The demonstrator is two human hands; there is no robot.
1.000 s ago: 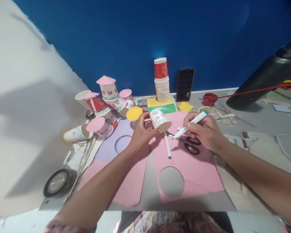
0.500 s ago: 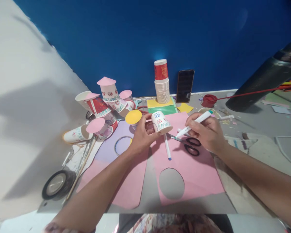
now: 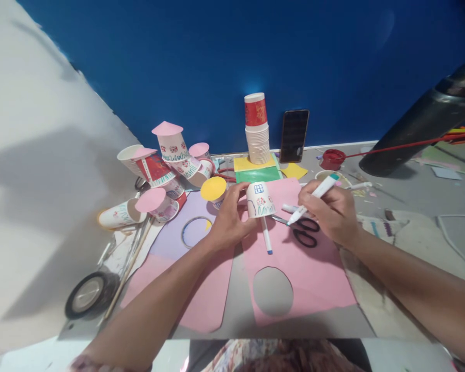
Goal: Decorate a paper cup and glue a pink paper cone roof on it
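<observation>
Our left hand (image 3: 229,219) grips the upside-down paper cup (image 3: 260,199) above the pink paper (image 3: 313,268), drawn side turned near us for marking. Our right hand (image 3: 330,213) pinches a marker (image 3: 313,198), tip just right of the cup, above the scissors (image 3: 304,231).

The left hand (image 3: 229,217) now turns the paper cup (image 3: 260,199) more upright, window facing us, and the marker (image 3: 313,198) tips steeper beside it.
</observation>
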